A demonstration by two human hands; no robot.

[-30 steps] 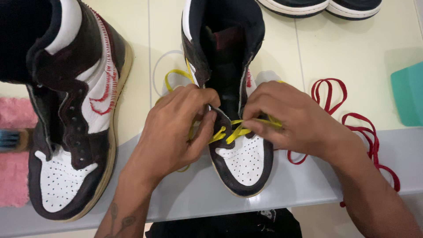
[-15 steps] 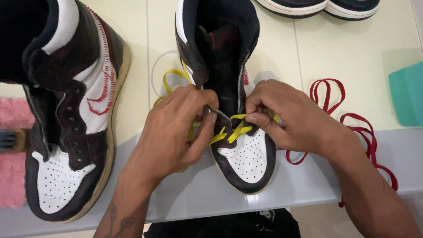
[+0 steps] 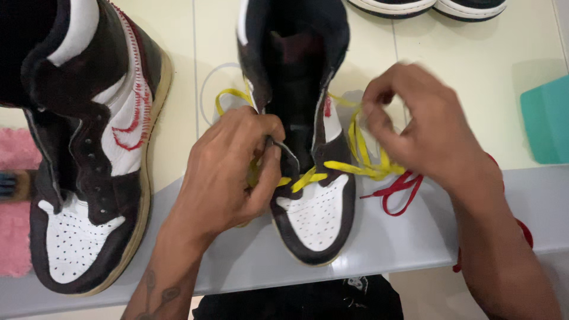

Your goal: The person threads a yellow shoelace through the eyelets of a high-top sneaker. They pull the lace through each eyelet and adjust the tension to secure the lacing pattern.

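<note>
across the lower part of the frame runs the pale grey tabletop (image 3: 415,237), smooth and slightly glossy, with cream tiles above it. at far left stands the unlaced high-top shoe (image 3: 89,172), dark brown suede and white perforated leather with red stitching. at centre, toe toward us, the matching shoe being laced (image 3: 308,178) shows the same punched white toe box. our left hand (image 3: 228,172) pinches the shoe's left eyelet edge, fingers pressed together. our right hand (image 3: 424,127), right of centre, seems to draw the yellow lace (image 3: 355,169) sideways, fingers curled; blur hides the exact pinch. we judge the step goes best if the flat, woven lace stays untwisted and the left hand keeps the flap steady while tension evens out. a red lace (image 3: 394,189) lies loose beside it.
</note>
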